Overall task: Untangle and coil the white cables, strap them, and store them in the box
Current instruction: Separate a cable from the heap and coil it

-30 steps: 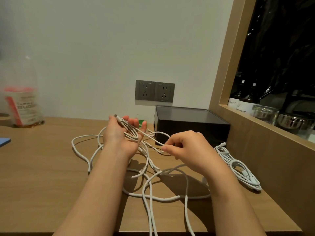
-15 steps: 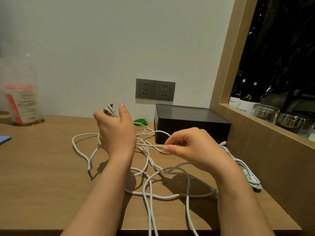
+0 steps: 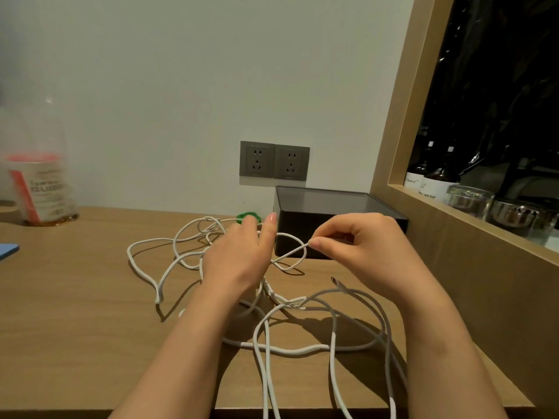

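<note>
Several white cables (image 3: 290, 349) lie tangled in loops on the wooden table (image 3: 75, 313). My left hand (image 3: 239, 258) is over the knot with its back to me and thumb up. Strands run out from under its palm, and its grip is hidden. My right hand (image 3: 363, 249) pinches a small cable loop (image 3: 290, 255) between thumb and forefinger, just in front of the black box (image 3: 286, 222). That loop leads back to my left hand. A loose connector end (image 3: 335, 281) lies below my right wrist. A green strap (image 3: 248, 216) peeks out behind my left fingers.
A clear bottle with a red label (image 3: 39, 182) stands at the far left, with a blue flat item (image 3: 7, 249) near it. Two wall sockets (image 3: 273, 160) sit above the box. A wooden-framed recess with bottles and glasses (image 3: 469, 201) borders the right side.
My left hand has turned its back to me and dropped lower and rightward over the tangle. My right hand has drawn the pinched loop up toward the box.
</note>
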`<state>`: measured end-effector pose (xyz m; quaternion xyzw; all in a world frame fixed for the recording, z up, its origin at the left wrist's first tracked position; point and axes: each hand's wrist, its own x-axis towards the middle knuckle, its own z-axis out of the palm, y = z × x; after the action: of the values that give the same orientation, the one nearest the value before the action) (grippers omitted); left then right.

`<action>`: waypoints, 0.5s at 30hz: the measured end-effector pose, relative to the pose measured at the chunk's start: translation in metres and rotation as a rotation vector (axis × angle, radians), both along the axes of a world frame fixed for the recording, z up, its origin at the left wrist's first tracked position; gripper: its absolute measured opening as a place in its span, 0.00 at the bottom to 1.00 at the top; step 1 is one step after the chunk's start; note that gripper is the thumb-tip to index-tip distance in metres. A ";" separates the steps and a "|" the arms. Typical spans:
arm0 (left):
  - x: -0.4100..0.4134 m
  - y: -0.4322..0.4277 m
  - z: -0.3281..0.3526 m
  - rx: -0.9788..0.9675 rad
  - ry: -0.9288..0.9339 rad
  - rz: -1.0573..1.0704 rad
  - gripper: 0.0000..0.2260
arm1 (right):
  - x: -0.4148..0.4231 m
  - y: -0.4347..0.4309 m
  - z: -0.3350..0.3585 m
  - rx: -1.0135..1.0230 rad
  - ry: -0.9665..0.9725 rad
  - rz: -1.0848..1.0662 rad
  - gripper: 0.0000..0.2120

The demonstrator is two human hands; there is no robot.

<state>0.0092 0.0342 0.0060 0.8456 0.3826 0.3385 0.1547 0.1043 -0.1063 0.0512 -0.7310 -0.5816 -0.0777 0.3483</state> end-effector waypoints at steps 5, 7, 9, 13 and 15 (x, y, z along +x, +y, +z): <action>-0.002 -0.010 0.002 -0.040 0.082 -0.200 0.25 | 0.004 0.001 -0.003 0.105 -0.028 -0.048 0.03; -0.001 -0.009 0.002 -0.061 0.083 -0.274 0.33 | 0.005 0.001 -0.004 0.163 -0.018 -0.067 0.02; 0.000 -0.007 0.000 -0.031 0.158 -0.320 0.37 | 0.007 0.002 -0.006 0.214 -0.013 -0.095 0.02; 0.004 -0.009 0.001 0.106 0.327 -0.318 0.32 | 0.009 0.003 -0.008 0.282 -0.031 -0.132 0.04; 0.005 -0.010 0.002 0.147 0.316 -0.322 0.24 | 0.009 0.003 -0.008 0.302 -0.041 -0.120 0.05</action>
<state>0.0141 0.0239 0.0079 0.9473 0.2364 0.1998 0.0828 0.1137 -0.1030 0.0433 -0.7021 -0.5257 -0.1996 0.4369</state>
